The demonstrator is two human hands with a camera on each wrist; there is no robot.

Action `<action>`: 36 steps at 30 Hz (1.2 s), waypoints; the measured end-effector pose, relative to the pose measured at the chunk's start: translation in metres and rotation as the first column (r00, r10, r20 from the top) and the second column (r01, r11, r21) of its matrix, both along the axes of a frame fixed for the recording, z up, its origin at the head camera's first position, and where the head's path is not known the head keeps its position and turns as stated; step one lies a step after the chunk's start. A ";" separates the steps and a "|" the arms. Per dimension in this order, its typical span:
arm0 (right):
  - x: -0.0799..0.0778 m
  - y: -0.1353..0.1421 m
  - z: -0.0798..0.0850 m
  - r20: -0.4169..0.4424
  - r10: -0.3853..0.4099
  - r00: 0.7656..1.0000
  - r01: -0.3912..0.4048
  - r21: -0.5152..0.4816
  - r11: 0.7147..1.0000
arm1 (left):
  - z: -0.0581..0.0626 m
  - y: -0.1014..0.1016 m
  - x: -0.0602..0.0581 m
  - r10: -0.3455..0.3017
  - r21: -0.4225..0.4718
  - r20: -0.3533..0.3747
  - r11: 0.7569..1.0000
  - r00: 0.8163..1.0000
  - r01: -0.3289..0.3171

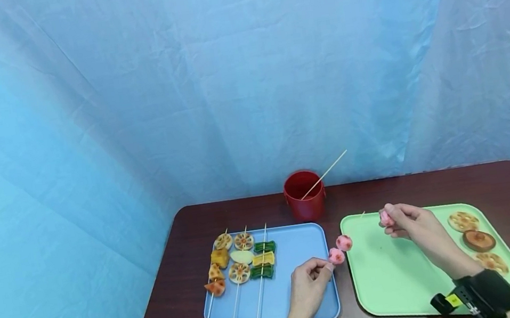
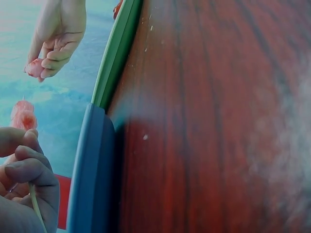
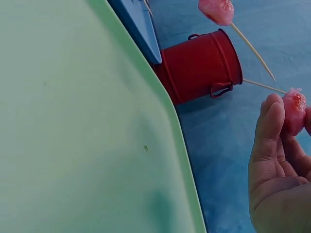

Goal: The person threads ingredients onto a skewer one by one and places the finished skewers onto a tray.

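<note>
My left hand [image 1: 308, 287] pinches a thin wooden skewer beside the lower of two pink balls [image 1: 343, 243] threaded on it. The skewer slants up to the right, and its pointed tip [image 3: 265, 66] sticks out bare beyond the balls in the right wrist view. Over the upper left of the green tray [image 1: 398, 290], my right hand [image 1: 421, 228] pinches a third pink ball [image 3: 294, 111] between thumb and fingers. That ball is apart from the skewer tip. The left wrist view shows the skewer's lower shaft [image 2: 35, 206] passing through the curled left fingers.
On the blue tray [image 1: 289, 235] lie three loaded skewers with lotus root slices [image 1: 239, 273], green and yellow pieces [image 1: 263, 259] and brown chunks [image 1: 217, 287]. A red bucket [image 1: 306, 206] behind holds one bare skewer [image 1: 329, 169]. Lotus slices [image 1: 463, 221] and a mushroom slice [image 1: 479, 240] lie right.
</note>
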State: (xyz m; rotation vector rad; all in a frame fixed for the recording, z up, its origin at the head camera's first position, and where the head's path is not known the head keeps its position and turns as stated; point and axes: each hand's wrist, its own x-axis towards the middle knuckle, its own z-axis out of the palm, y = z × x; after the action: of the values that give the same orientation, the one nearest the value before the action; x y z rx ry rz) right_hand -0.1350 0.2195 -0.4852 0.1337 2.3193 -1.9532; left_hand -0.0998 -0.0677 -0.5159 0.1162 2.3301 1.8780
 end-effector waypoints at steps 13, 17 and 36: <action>-0.010 -0.004 0.002 -0.059 -0.016 0.998 0.014 -0.026 1.000 | 0.003 0.003 0.000 -0.055 0.002 -0.053 0.998 0.997 0.056; -0.011 -0.007 0.006 -0.062 -0.027 0.998 0.024 -0.050 0.998 | 0.004 0.005 0.000 -0.056 0.004 -0.054 0.998 0.997 0.057; -0.010 -0.019 0.015 -0.189 -0.012 0.982 0.045 0.172 0.984 | 0.006 0.008 0.003 -0.051 0.022 -0.041 0.998 0.998 0.052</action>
State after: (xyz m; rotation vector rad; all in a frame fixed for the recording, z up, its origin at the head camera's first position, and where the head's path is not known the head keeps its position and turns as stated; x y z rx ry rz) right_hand -0.1448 0.2002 -0.4703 -0.0045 2.6225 -1.8438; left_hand -0.0973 -0.0599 -0.5101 0.2167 2.3088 1.8960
